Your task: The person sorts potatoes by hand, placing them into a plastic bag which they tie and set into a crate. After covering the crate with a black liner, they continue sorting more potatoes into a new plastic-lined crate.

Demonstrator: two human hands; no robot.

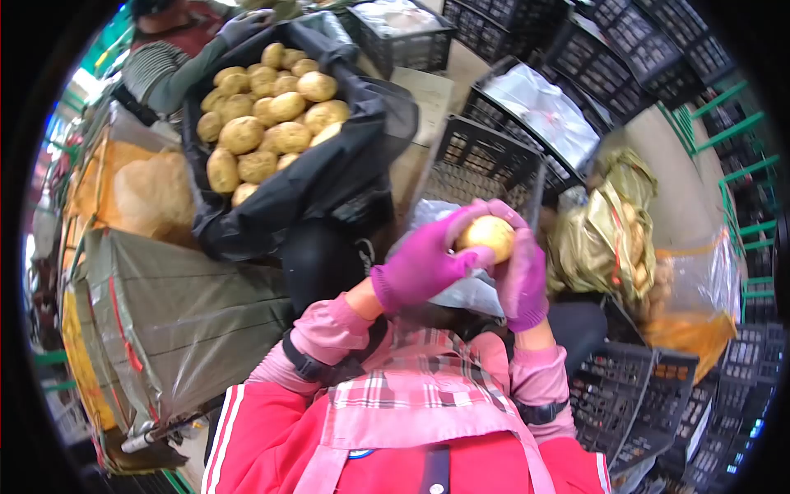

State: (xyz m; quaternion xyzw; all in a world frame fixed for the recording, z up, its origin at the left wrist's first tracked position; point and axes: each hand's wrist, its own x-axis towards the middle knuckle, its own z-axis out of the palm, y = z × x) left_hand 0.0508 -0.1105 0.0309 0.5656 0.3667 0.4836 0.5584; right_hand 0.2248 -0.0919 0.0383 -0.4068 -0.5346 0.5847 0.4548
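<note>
A single pale yellow potato is held between my two gloved hands, in front of my chest. My left hand, in a magenta knit glove, curls its fingers and thumb around the potato's left side. On the other side my right hand, in a matching glove, closes against it. Directly beyond the hands stands a black plastic crate with a mesh wall. Light plastic sheeting lies beneath my hands. To the left, a dark cloth-lined container holds many potatoes.
Another person's gloved hand rests at the far rim of the potato container. A plastic-covered crate stands ahead. At right are an olive sack and stacked black crates. A large grey-green wrapped bundle sits at left.
</note>
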